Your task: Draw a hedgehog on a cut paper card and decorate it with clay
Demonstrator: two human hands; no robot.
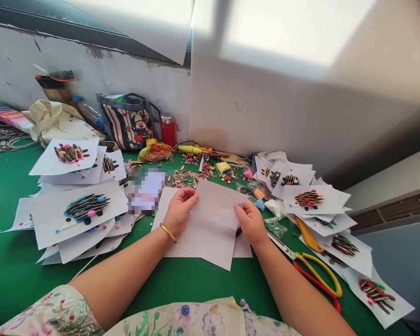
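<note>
Between my hands is a blank sheet of white paper (217,205), raised a little above the table. My left hand (179,211), with a gold bangle at the wrist, pinches its left edge between thumb and fingers. On the opposite edge my right hand (252,221) grips the sheet the same way, thumb on top. More blank white sheets (182,249) lie beneath it, partly covered. Close to my right forearm are large scissors (303,259) with red and yellow handles.
Piles of cards with seed-and-clay hedgehogs stand at left (79,233) and right (304,217). Loose sunflower seeds (185,178), a yellow clay lump (223,167) and small coloured balls lie behind the sheet. Farther back are a striped bag (126,123) and a red bottle (168,131).
</note>
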